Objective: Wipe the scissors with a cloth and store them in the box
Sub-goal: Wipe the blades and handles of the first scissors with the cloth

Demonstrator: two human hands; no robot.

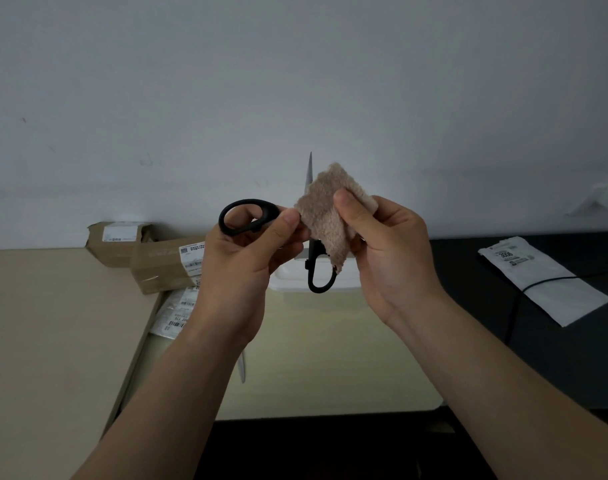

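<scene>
Your left hand (247,258) grips the opened scissors (249,216) by the black handle, one blade dropping behind your wrist. Your right hand (389,251) pinches the beige cloth (321,216) around the other blade, whose tip points up. Both are held above the bench (53,323). Beyond them sits the white box (288,277), with cardboard parcels (157,265) to its left.

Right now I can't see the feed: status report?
Left hand holds open scissors. Right hand pinches cloth on upright blade. White box behind; path unobstructed.
</scene>
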